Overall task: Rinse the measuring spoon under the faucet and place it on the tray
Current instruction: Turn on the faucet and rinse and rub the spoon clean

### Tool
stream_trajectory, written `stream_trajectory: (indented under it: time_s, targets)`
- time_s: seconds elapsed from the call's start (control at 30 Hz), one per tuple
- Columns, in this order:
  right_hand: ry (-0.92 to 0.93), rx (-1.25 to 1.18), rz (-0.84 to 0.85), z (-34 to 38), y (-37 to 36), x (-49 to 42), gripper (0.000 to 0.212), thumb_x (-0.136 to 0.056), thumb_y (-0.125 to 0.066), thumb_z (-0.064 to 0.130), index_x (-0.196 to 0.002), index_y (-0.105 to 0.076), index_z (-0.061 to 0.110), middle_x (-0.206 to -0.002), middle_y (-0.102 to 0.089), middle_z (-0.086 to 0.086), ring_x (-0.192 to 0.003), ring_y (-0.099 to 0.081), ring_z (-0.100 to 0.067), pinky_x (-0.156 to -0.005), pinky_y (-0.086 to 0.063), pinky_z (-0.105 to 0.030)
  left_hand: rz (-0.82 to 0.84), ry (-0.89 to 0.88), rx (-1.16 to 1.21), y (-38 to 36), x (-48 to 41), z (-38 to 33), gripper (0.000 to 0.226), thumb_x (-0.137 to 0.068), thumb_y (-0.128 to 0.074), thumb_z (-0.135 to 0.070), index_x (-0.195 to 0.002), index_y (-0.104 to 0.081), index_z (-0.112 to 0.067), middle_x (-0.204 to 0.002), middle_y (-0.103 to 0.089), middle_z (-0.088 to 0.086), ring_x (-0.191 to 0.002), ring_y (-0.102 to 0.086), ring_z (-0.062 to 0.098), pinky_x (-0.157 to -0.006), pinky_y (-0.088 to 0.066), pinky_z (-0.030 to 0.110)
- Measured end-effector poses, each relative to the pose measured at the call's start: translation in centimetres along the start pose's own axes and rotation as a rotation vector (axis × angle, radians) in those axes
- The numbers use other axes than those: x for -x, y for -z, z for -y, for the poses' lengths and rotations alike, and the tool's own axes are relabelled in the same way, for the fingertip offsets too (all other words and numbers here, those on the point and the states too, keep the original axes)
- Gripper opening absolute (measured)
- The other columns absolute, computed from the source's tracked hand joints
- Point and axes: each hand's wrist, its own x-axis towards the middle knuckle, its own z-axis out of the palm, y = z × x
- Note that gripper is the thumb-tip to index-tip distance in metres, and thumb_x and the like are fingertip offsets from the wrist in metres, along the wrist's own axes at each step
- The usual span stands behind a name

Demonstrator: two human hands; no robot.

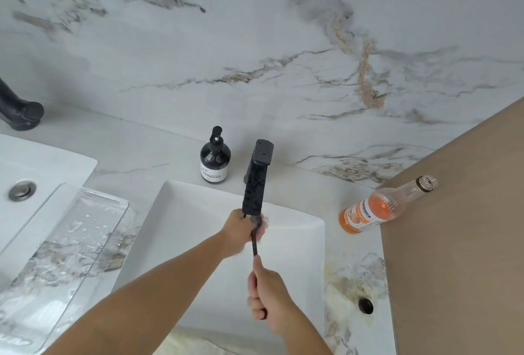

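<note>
Together over the sink [297,241], right hand [269,295] gripping measuring spoon [255,244] handle, left hand [241,232] cupping its bowl under the faucet [255,181].

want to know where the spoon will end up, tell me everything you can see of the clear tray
The clear tray looks like transparent plastic, long and rectangular with rounded corners and a slot handle at its far end. It lies flat on the marble counter between the two sinks, left of the person's arms. Water droplets speckle its surface. Neither hand touches it.

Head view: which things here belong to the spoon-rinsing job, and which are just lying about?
In use: measuring spoon, faucet, sink, clear tray, left hand, right hand.

Lying about: soap bottle, orange drink bottle, second sink.
</note>
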Motion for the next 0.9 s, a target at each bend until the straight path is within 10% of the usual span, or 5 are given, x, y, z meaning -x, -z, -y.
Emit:
stream_trajectory:
  time_s: [0.17, 0.37, 0.57, 0.8, 0.9]
  targets:
    - [0.268, 0.978, -0.332, 2.1, 7.2, -0.8, 0.059, -0.094, -0.031, 0.064, -0.055, -0.043, 0.021, -0.062, -0.054, 0.005, -0.064, -0.052, -0.022, -0.06, -0.041, -0.031, 0.173, 0.022, -0.442, 2.7, 0.0, 1.2, 0.033, -0.08, -0.031, 0.016, -0.081, -0.058, -0.002, -0.071, -0.058, 0.009, -0.053, -0.06, 0.021, -0.059, -0.049, 0.033]
    - [-0.074, -0.047, 0.041, 1.5, 0.4, -0.3, 0.059, -0.094, -0.044, 0.056, -0.046, -0.039, 0.021, -0.041, -0.031, 0.007, -0.035, -0.024, -0.015, -0.04, -0.017, -0.019, -0.072, 0.051, 0.009, 1.8, -1.0, 1.1, 0.023, -0.095, -0.033, 0.008, -0.089, -0.051, -0.006, -0.072, -0.057, 0.011, -0.04, -0.023, 0.011, -0.042, -0.012, 0.024]
    - [0.339, 1.044, -0.363, 2.6, 5.0, -1.6, 0.058, -0.095, -0.029, 0.062, -0.056, -0.041, 0.02, -0.071, -0.058, 0.001, -0.071, -0.055, -0.027, -0.067, -0.047, -0.032, 0.027, 0.196, -0.229, 3.8, 0.2, 0.6, 0.033, -0.095, -0.027, 0.009, -0.085, -0.056, -0.005, -0.069, -0.056, 0.01, -0.032, -0.039, 0.01, -0.035, -0.027, 0.013]
    - [0.09, 0.323, 0.017, 3.0, 2.3, -2.2, 0.053, -0.088, -0.04, 0.059, -0.056, -0.039, 0.017, -0.035, -0.034, 0.007, -0.032, -0.031, -0.018, -0.043, -0.025, -0.021, -0.03, 0.129, 0.286, 3.7, -0.3, 1.2, 0.026, -0.1, -0.036, 0.001, -0.078, -0.049, -0.007, -0.072, -0.057, 0.007, -0.036, -0.024, 0.007, -0.035, -0.016, 0.019]
    - [0.264, 0.809, -0.123, 4.0, 5.0, -2.4, 0.057, -0.09, -0.039, 0.064, -0.056, -0.044, 0.018, -0.047, -0.05, 0.007, -0.049, -0.052, -0.021, -0.054, -0.04, -0.024, 0.017, 0.178, -0.1, 4.4, 0.6, 1.0, 0.027, -0.092, -0.034, 0.013, -0.083, -0.054, -0.003, -0.062, -0.054, 0.008, -0.032, -0.035, 0.008, -0.035, -0.021, 0.015]
